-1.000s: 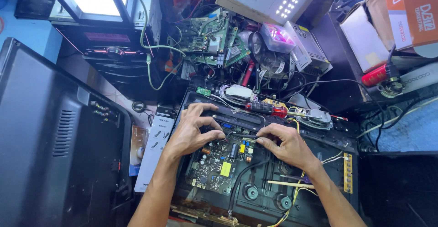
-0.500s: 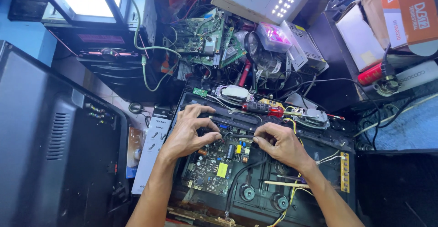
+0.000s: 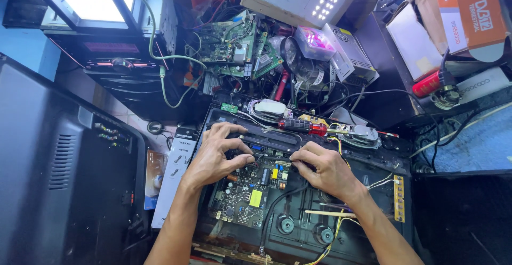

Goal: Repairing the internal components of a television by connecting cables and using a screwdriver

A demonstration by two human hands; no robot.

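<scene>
Hands work low in my view, inside an opened black chassis (image 3: 384, 161) that lies flat and fills the near middle of the table. My left hand (image 3: 216, 155) rests on the upper left part of the circuit board (image 3: 248, 193), its fingers (image 3: 240, 161) curled and pressed together down onto the board's top edge; my right hand (image 3: 325, 169) sits just beside it to the right, fingers bent and pinching at something small on the same edge, though I cannot tell what. Open room is scarce: a large dark set (image 3: 58, 169) walls off the left edge, a white strip-shaped remote (image 3: 173, 177) lies between it and the chassis, and the far edge is heaped with loose green boards (image 3: 234, 43), cables and a red-handled screwdriver (image 3: 301, 126) lying along the chassis rim. Only the near right part of the chassis, around two round speaker mounts (image 3: 304, 230), is bare. The circuit board is dark green, crowded with black, blue and yellow parts, with a black cable (image 3: 277, 206) crossing its right side.
</scene>
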